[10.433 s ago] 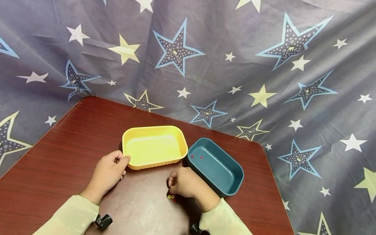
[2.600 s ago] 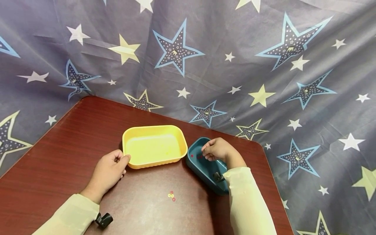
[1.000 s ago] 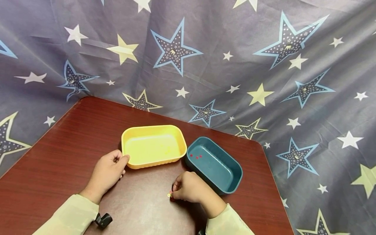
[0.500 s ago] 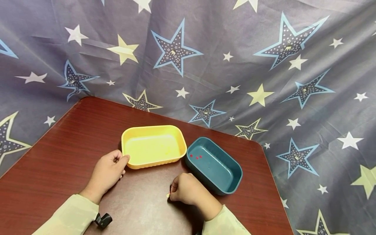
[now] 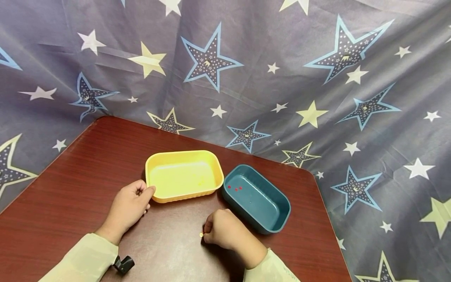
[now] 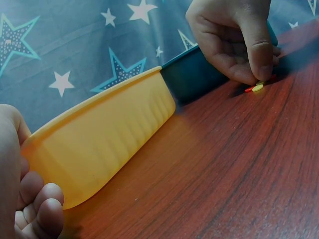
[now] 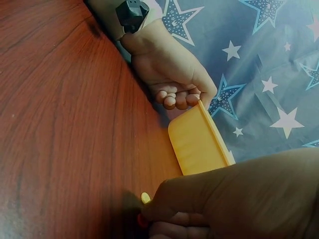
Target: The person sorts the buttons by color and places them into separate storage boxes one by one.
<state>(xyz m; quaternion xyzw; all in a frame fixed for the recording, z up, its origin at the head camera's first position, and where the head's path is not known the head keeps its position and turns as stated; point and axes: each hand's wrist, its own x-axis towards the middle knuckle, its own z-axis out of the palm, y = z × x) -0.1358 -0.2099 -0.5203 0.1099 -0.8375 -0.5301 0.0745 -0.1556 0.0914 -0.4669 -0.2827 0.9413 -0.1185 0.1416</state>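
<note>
My left hand (image 5: 128,207) grips the near left corner of a yellow tray (image 5: 184,194), thumb over the rim. My right hand (image 5: 223,231) is down on the table before the trays. Its thumb and fingertips pinch at a small yellow disc (image 6: 260,82), mostly hidden under them. Against the fingertips lie another yellow disc (image 6: 257,88) and a red disc (image 6: 248,90); a bit of red shows behind the thumb. In the blue-green tray (image 5: 271,190) lie several things no larger: three red discs (image 5: 236,189). Faint yellow discs (image 5: 201,183) show in the yellow tray.
The two trays stand side by side, nearly touching, on a reddish-brown wooden table (image 5: 116,149). A star-patterned cloth (image 5: 260,90) hangs right behind the table edge. A black wrist camera (image 5: 124,265) sits at the left sleeve.
Red discs in the blue-green tray went from two to three. My right hand was over that tray, then came back to the discs on the table. My left hand stayed put.
</note>
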